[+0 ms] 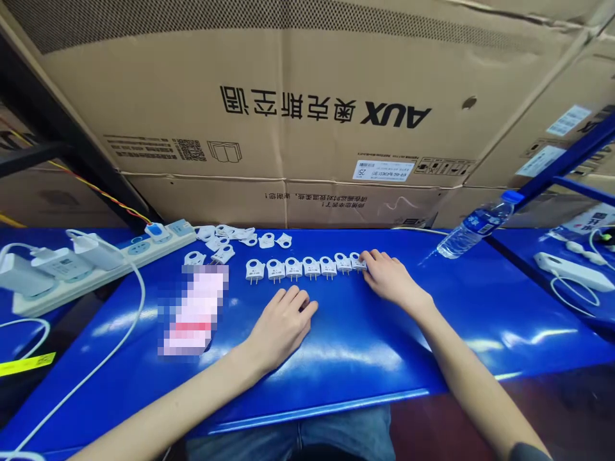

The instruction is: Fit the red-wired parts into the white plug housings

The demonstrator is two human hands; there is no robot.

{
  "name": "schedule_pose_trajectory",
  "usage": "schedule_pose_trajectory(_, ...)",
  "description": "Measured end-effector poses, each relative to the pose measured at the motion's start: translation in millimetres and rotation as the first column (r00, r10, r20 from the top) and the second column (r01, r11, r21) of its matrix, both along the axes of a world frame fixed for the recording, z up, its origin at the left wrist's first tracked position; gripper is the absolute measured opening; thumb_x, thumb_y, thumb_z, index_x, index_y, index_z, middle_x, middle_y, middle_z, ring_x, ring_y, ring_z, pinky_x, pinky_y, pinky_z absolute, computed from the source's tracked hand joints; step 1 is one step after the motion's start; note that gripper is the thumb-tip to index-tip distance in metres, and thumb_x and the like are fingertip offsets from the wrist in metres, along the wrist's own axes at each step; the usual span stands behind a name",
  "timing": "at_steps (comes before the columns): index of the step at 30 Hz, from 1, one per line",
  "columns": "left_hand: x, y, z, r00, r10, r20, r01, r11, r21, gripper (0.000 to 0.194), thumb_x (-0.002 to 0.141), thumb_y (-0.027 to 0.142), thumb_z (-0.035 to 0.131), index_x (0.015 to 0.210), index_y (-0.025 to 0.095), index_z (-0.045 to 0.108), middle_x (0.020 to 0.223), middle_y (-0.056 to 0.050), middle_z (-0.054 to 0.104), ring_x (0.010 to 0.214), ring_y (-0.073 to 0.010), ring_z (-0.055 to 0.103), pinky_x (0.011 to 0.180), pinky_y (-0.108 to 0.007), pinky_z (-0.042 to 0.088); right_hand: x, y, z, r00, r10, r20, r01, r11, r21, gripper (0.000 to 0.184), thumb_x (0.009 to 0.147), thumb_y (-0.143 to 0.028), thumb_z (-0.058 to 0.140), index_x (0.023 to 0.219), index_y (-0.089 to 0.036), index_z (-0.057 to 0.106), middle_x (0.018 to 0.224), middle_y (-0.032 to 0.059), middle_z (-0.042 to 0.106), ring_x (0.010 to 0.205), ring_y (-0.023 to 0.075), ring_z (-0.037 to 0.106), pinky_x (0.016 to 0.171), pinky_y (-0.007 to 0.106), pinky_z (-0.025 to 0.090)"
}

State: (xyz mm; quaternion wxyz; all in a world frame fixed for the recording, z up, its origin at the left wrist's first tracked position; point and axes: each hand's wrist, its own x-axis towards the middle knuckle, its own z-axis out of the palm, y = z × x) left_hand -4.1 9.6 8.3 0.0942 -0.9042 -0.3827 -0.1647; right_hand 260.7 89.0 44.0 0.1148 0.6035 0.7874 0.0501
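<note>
Several small white plug pieces (302, 267) stand in a row across the blue table (365, 358). My right hand (387, 275) rests at the row's right end, its fingertips touching the last plug (357, 261); the fingers are curled together. My left hand (283, 323) lies flat on the table just in front of the row, fingers stretched out, holding nothing. More loose white plugs (230, 237) lie in a heap at the back, left of the row.
A white power strip (96, 266) with chargers and cables lies at the left. A blurred-out flat object (195, 310) sits left of my left hand. A water bottle (473, 227) lies at the right. Cardboard boxes (307, 109) wall off the back. Another strip (571, 272) is far right.
</note>
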Motion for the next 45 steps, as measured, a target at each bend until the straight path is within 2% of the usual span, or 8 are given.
schedule_pose_trajectory(5,-5.4,2.2,-15.2,0.984,0.003,0.176,0.01,0.997,-0.071,0.017,0.1,0.011,0.049,0.101,0.017,0.065,0.098,-0.007,0.066,0.09,-0.0216,0.055,0.074,-0.034,0.04,3.2,-1.7,-3.9,1.0,0.004,-0.015,-0.004,1.0,0.004,0.026,0.105,-0.025,0.045,0.127,-0.016,0.057,0.123,0.0146,0.065,0.112,0.0292,0.062,0.082,0.034,0.044)
schedule_pose_trajectory(9,-8.6,2.8,-17.7,0.955,0.042,0.293,0.012,0.984,-0.18,0.016,0.102,0.013,0.049,0.102,0.018,0.064,0.101,-0.005,0.067,0.094,-0.0204,0.056,0.077,-0.034,0.041,5.3,-1.3,-0.9,0.998,0.003,-0.063,-0.003,1.0,0.006,0.021,0.102,-0.027,0.052,0.117,-0.017,0.061,0.115,0.0123,0.068,0.106,0.0276,0.064,0.08,0.034,0.042)
schedule_pose_trajectory(14,-9.6,4.5,-15.7,0.919,0.017,0.394,0.059,0.982,-0.18,0.016,0.105,0.015,0.048,0.107,0.019,0.064,0.103,-0.003,0.071,0.095,-0.0192,0.06,0.079,-0.034,0.044,7.4,-4.0,1.8,0.984,0.007,-0.18,0.012,0.995,0.104,0.015,0.096,-0.03,0.059,0.107,-0.02,0.063,0.106,0.0085,0.07,0.1,0.0268,0.065,0.079,0.033,0.041)
schedule_pose_trajectory(21,-9.1,10.2,-2.2,0.67,0.22,0.709,0.093,0.923,-0.374,0.014,0.104,0.024,0.05,0.104,0.022,0.064,0.102,-0.003,0.067,0.092,-0.0153,0.065,0.081,-0.029,0.055,-6.0,-10.4,0.2,0.862,0.142,-0.486,0.033,0.942,0.333,0.014,0.095,-0.028,0.06,0.108,-0.023,0.062,0.12,0.0073,0.069,0.102,0.0255,0.067,0.081,0.034,0.047)
schedule_pose_trajectory(24,-8.4,13.4,0.1,0.563,0.359,0.744,0.104,0.863,-0.495,0.016,0.102,0.033,0.053,0.1,0.022,0.065,0.1,-0.004,0.066,0.088,-0.0158,0.067,0.076,-0.029,0.06,-22.6,-21.1,-6.7,0.773,0.288,-0.565,-0.091,0.932,0.35,0.014,0.095,-0.025,0.06,0.108,-0.023,0.062,0.126,0.0073,0.068,0.11,0.0247,0.066,0.09,0.035,0.05)
schedule_pose_trajectory(31,-8.5,14.6,-0.9,0.396,0.573,0.717,0.145,0.732,-0.665,0.022,0.094,0.041,0.065,0.103,0.021,0.064,0.099,-0.005,0.068,0.088,-0.0197,0.073,0.06,-0.026,0.062,-50.9,-46.4,-19.5,0.715,0.436,-0.547,-0.34,0.9,0.274,0.016,0.095,-0.023,0.063,0.112,-0.022,0.063,0.131,0.0094,0.068,0.116,0.0255,0.064,0.092,0.038,0.051)
schedule_pose_trajectory(40,-8.6,16.4,4.8,0.435,0.51,0.742,0.14,0.776,-0.615,0.013,0.089,0.032,0.067,0.092,0.02,0.067,0.096,-0.002,0.066,0.083,-0.015,0.069,0.071,-0.027,0.064,-56.0,-48.4,-23.5,0.73,0.427,-0.533,-0.377,0.903,0.208,0.018,0.097,-0.023,0.063,0.114,-0.021,0.062,0.132,0.0094,0.067,0.111,0.0261,0.065,0.088,0.039,0.052)
schedule_pose_trajectory(45,-10.1,16.4,7.7,0.49,0.445,0.75,0.12,0.817,-0.564,0.021,0.091,0.033,0.064,0.106,0.022,0.075,0.113,-0.007,0.07,0.095,-0.0182,0.071,0.074,-0.028,0.065,-54.9,-48.0,-21.9,0.723,0.433,-0.538,-0.376,0.9,0.219,0.017,0.097,-0.022,0.063,0.114,-0.02,0.063,0.13,0.0099,0.067,0.11,0.0256,0.065,0.088,0.039,0.052)
